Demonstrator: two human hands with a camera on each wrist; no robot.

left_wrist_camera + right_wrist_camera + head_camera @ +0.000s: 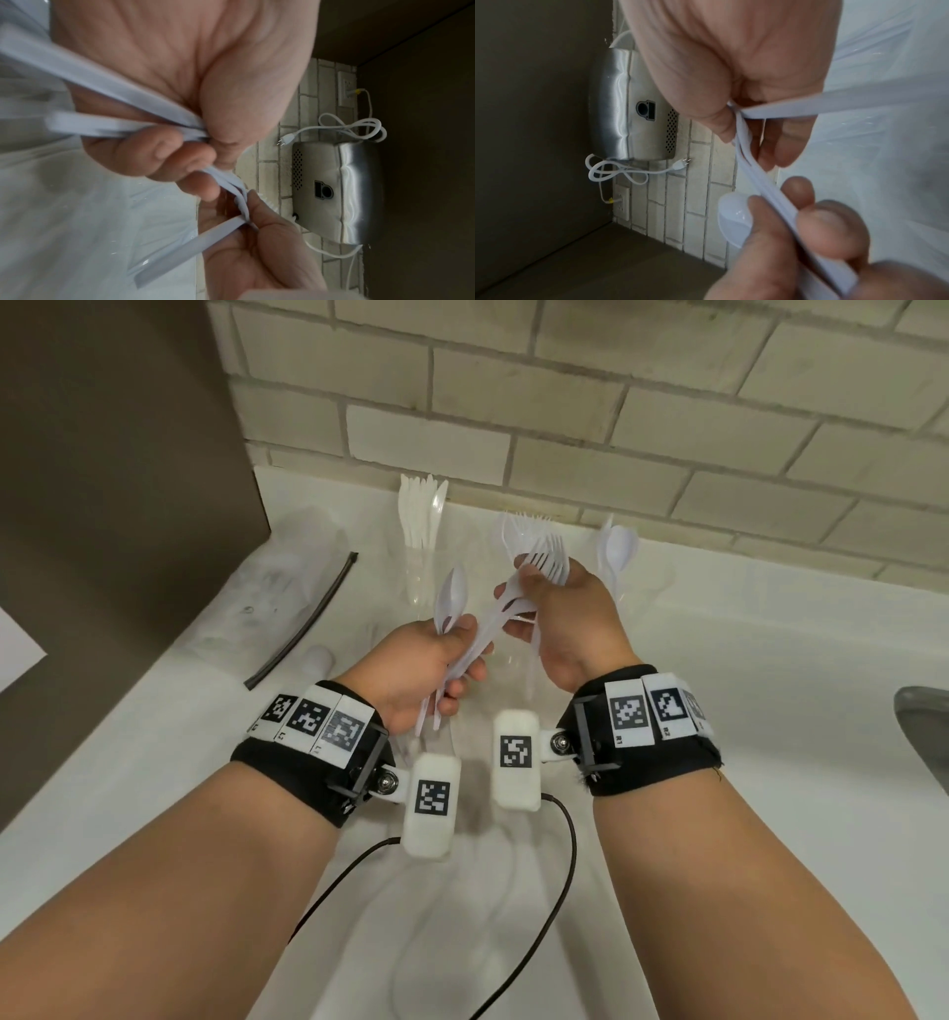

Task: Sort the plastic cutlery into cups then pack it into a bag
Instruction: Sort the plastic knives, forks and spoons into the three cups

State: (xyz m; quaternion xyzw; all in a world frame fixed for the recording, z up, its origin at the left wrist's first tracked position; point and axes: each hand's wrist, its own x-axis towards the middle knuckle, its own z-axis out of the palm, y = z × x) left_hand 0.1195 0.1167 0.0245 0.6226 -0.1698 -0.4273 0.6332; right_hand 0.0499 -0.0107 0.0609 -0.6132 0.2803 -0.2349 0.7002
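Note:
Over the white counter [744, 690], my left hand [436, 660] grips a bundle of white plastic cutlery with a spoon [452, 598] sticking up from it. My right hand [565, 618] grips several white forks [549, 557], tines up; their handles slant down into the left hand's bundle. At the back stand three clear cups: one with knives [421, 516], one with forks [518, 526] partly hidden by my right hand, one with spoons [619, 552]. In the wrist views the left fingers [159, 154] and right fingers [782, 138] curl round handles, and a spoon bowl [734, 219] shows.
A clear plastic bag [287, 588] with a black zip strip [303, 618] lies at the left by a brown panel [113, 505]. A brick wall [667, 428] backs the counter. A metal hand dryer [334, 192] with a white cord hangs above. A grey metal edge [924, 737] shows at right.

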